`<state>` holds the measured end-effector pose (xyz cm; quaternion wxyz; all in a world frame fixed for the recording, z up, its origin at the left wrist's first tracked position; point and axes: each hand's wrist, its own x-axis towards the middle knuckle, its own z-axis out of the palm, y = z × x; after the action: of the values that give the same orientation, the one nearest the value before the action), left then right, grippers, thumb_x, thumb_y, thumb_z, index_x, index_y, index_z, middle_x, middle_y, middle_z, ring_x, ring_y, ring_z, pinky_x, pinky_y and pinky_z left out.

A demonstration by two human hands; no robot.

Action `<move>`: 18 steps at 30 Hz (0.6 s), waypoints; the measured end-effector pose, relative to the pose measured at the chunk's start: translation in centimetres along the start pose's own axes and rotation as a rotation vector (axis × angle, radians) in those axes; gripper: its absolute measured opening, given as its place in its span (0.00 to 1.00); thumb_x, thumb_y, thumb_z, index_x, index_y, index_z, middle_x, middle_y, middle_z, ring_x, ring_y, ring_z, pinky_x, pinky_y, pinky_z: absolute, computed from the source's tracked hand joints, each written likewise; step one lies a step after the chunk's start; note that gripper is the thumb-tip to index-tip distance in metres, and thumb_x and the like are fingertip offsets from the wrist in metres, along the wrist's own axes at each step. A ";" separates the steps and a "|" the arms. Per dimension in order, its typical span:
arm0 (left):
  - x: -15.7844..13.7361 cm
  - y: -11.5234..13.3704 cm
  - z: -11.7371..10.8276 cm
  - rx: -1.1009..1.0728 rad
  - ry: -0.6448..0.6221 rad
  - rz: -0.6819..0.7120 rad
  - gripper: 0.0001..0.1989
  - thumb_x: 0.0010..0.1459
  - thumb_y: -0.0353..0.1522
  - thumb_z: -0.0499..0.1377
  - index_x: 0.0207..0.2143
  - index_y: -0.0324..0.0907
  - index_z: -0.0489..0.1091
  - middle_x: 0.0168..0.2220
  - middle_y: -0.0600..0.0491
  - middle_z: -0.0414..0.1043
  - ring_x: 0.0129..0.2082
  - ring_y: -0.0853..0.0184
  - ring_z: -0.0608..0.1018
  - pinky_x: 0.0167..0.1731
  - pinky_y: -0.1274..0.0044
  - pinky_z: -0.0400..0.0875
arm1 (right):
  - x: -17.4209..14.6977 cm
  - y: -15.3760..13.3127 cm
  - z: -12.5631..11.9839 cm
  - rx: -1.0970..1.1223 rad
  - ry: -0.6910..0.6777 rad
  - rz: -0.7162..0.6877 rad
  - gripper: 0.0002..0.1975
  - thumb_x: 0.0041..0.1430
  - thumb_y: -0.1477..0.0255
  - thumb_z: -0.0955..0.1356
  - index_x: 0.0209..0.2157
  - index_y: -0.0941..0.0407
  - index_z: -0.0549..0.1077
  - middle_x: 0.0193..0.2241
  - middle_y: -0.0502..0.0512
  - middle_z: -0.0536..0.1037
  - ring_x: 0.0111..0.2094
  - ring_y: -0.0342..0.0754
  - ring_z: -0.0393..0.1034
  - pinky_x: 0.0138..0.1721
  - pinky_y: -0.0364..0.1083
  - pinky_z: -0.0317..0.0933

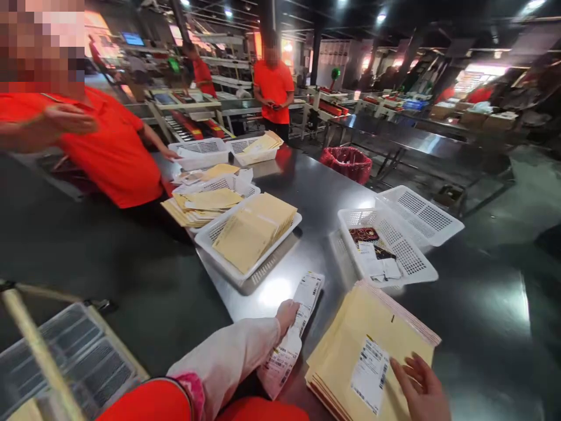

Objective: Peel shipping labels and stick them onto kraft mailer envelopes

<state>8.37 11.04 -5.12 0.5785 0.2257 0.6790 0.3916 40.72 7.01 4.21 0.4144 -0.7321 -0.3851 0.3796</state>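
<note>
My left hand [288, 316], in a pale sleeve, is closed around a strip of printed white labels [308, 292] near the table edge. The strip hangs below the hand toward my body. On the right lies a stack of tan padded envelopes [333, 351]. A white shipping label [370, 374] sits on the top envelope, slightly tilted. My right hand [421, 389] hovers at that label's right edge, fingers apart and holding nothing I can see. Whether a fingertip touches the label, I cannot tell.
White baskets with tan envelopes [258, 228] stand on the metal table [307, 181] at the left. Another basket [407, 257] holds dark patterned items and white papers. A red-lined bin [346, 165] stands beyond. People in red shirts [114, 146] are at the left and back.
</note>
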 end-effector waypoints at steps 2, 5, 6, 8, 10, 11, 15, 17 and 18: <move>-1.3 -0.3 -1.9 -0.019 0.007 0.043 0.12 0.63 0.37 0.55 0.32 0.38 0.70 0.28 0.54 0.71 0.33 0.65 0.75 0.37 0.73 0.71 | -2.2 -2.2 5.3 0.007 -0.205 -0.006 0.38 0.28 0.53 0.77 0.43 0.57 0.75 0.38 0.63 0.80 0.40 0.61 0.75 0.41 0.53 0.72; -4.5 -1.5 -4.2 -0.081 -0.025 0.145 0.14 0.61 0.41 0.53 0.37 0.40 0.71 0.32 0.51 0.74 0.36 0.62 0.75 0.39 0.73 0.70 | -6.2 -4.5 13.7 0.042 -0.440 0.026 0.44 0.24 0.52 0.78 0.47 0.58 0.72 0.47 0.67 0.77 0.47 0.63 0.73 0.45 0.54 0.71; -5.7 -2.0 -4.9 -0.090 -0.037 0.181 0.17 0.59 0.44 0.54 0.37 0.40 0.72 0.33 0.50 0.75 0.37 0.62 0.75 0.40 0.73 0.70 | -7.5 -4.8 16.0 0.076 -0.520 0.058 0.45 0.24 0.52 0.78 0.48 0.58 0.71 0.49 0.67 0.77 0.49 0.64 0.72 0.47 0.55 0.70; -8.1 -3.2 -6.6 -0.080 -0.062 0.235 0.21 0.53 0.50 0.57 0.32 0.41 0.73 0.32 0.50 0.75 0.36 0.60 0.74 0.41 0.71 0.70 | -9.3 -4.7 19.1 0.176 -0.691 0.104 0.42 0.30 0.50 0.77 0.47 0.57 0.72 0.48 0.66 0.78 0.51 0.64 0.71 0.49 0.55 0.69; -9.9 -4.4 -8.6 -0.043 -0.105 0.268 0.25 0.47 0.55 0.60 0.26 0.42 0.73 0.28 0.50 0.74 0.35 0.58 0.74 0.41 0.68 0.70 | -10.4 -3.8 20.7 0.236 -0.812 0.114 0.36 0.36 0.49 0.76 0.44 0.57 0.75 0.44 0.64 0.80 0.49 0.63 0.73 0.48 0.55 0.69; -10.4 -5.0 -9.7 -0.020 -0.145 0.282 0.25 0.45 0.57 0.61 0.24 0.43 0.73 0.27 0.50 0.74 0.34 0.56 0.75 0.41 0.66 0.69 | -10.7 -3.0 21.2 0.236 -0.812 0.108 0.33 0.37 0.48 0.75 0.40 0.57 0.76 0.41 0.64 0.81 0.47 0.63 0.74 0.47 0.55 0.70; -10.4 -6.1 -14.2 -0.041 -0.379 0.324 0.28 0.36 0.53 0.69 0.40 0.50 0.78 0.42 0.51 0.78 0.46 0.51 0.76 0.49 0.63 0.66 | -12.8 0.2 22.5 0.164 -0.737 0.091 0.33 0.31 0.44 0.75 0.33 0.56 0.80 0.36 0.63 0.82 0.41 0.63 0.76 0.43 0.53 0.71; -9.7 -6.0 -15.7 -0.172 -0.419 0.271 0.36 0.31 0.48 0.72 0.47 0.50 0.75 0.46 0.50 0.76 0.48 0.54 0.75 0.50 0.65 0.66 | -14.9 1.1 23.2 0.124 -0.779 0.046 0.32 0.33 0.46 0.76 0.34 0.56 0.81 0.36 0.62 0.83 0.40 0.61 0.76 0.44 0.52 0.70; -9.4 -6.0 -16.2 -0.217 -0.404 0.219 0.36 0.30 0.46 0.73 0.46 0.48 0.74 0.43 0.50 0.76 0.45 0.56 0.76 0.48 0.66 0.67 | -16.2 1.3 23.5 0.098 -0.795 0.026 0.31 0.35 0.46 0.75 0.34 0.56 0.81 0.35 0.62 0.83 0.39 0.61 0.77 0.44 0.52 0.70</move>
<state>-4.21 -4.03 -3.72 0.6775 0.3082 0.4749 0.4696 13.76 -0.25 -1.78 0.2628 -0.5123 -0.4876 0.6563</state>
